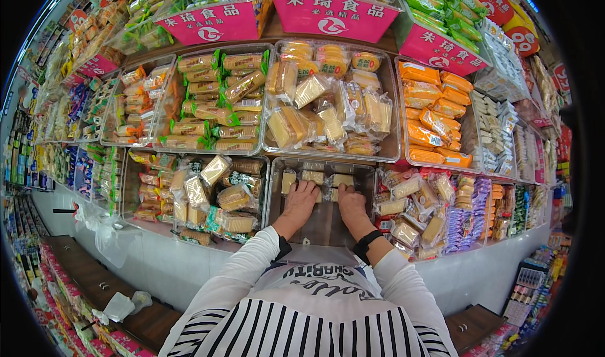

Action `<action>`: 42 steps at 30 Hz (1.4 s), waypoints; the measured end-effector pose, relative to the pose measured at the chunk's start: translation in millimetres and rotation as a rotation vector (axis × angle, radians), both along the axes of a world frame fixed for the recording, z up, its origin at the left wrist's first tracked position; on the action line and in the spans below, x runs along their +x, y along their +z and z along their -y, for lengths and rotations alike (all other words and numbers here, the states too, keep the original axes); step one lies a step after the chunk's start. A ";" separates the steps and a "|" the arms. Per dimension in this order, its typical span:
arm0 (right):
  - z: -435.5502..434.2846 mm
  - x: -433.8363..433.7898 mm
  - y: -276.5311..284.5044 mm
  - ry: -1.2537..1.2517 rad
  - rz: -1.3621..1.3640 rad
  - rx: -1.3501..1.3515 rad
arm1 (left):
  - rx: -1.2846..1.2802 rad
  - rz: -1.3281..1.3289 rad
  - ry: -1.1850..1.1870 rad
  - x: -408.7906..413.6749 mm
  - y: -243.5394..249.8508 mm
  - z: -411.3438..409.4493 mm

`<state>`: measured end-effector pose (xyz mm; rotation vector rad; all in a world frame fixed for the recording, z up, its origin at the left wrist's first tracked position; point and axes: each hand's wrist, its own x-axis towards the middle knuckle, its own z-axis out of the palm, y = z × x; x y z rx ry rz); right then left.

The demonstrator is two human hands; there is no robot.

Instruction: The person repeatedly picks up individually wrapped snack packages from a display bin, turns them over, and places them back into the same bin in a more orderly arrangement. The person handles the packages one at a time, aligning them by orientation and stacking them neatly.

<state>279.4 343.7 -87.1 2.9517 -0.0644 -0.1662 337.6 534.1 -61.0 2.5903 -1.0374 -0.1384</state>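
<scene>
Both my hands reach into a clear plastic bin [321, 236] at the front middle, where several wrapped wafer packs [313, 177] lie at the far end on a brown base. My left hand [301, 203] rests with its fingertips over a pale pack, just right of another wrapped pack [288, 181] at the bin's left wall. My right hand [352, 205] touches the front of the packs [342, 180] on the right side. Fingers hide parts of the packs under them, so whether either hand grips one cannot be told. Black bands circle both wrists.
Heaped wrapped wafers [196, 191] fill the bin at left, and mixed packs [409, 191] fill the one at right. Behind stands a larger bin of wrapped cakes [286, 123], beside orange packets [427, 135]. A plastic bag [106, 234] hangs at the front left. Pink-fronted boxes [333, 19] stand further back.
</scene>
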 end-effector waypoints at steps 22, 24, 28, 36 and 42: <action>-4.2 1.2 1.5 -0.102 -0.024 -0.004 | -0.047 -0.056 0.075 -4.0 -5.2 1.6; -4.5 -0.1 4.7 -0.115 -0.017 0.033 | -0.079 -0.069 0.074 -4.1 -9.2 -0.3; -5.4 -4.3 14.4 -0.090 -0.019 0.094 | -0.074 -0.094 0.074 -1.8 -13.6 2.2; -6.3 -24.1 9.5 -0.028 -0.121 0.071 | 0.008 -0.168 0.022 -5.1 22.4 -10.4; -18.4 -12.5 11.0 0.046 -0.241 0.060 | 0.064 -0.211 -0.072 -5.5 -0.2 -1.7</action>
